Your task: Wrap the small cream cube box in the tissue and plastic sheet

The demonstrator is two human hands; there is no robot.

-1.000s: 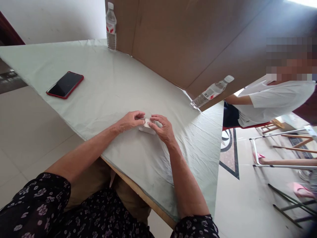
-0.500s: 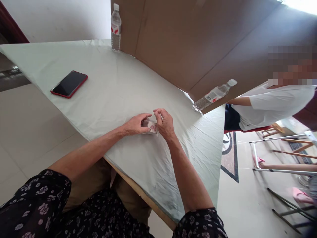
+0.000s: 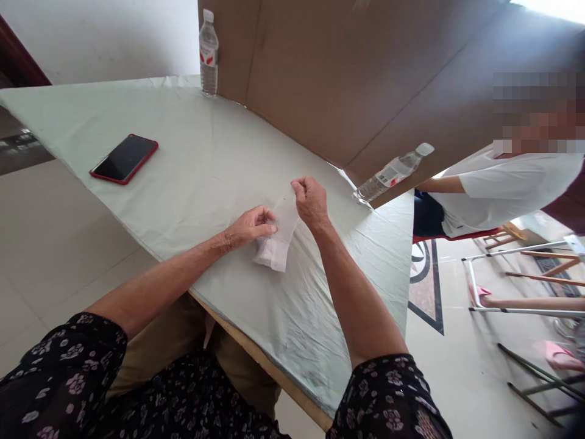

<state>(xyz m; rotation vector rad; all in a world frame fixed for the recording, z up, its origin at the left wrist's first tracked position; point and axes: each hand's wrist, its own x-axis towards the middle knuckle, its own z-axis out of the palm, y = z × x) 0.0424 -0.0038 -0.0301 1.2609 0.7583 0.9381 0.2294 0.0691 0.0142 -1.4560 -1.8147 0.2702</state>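
Observation:
A thin white sheet that looks like a tissue (image 3: 286,222) stretches up from a small, whitish packet (image 3: 269,253) low on the cloth. My right hand (image 3: 311,198) pinches the sheet's upper corner between thumb and fingertips. Close to the sheet's left edge is my left hand (image 3: 251,227), its fingers half curled and a gap between thumb and forefinger. Its thumb tip meets or nearly meets the sheet, just above the packet. Whether the hidden fingers touch the packet cannot be made out.
A phone in a red case (image 3: 124,158) lies at the left on the pale tablecloth (image 3: 183,152). One water bottle (image 3: 209,55) stands by the brown board (image 3: 320,79); another bottle (image 3: 393,174) is at its right end. A person in a white shirt (image 3: 521,192) sits beyond.
My right hand has moved up and slightly right, drawing out the white sheet. The packet, earlier showing reddish print between my hands, now sits lower and its print is out of sight.

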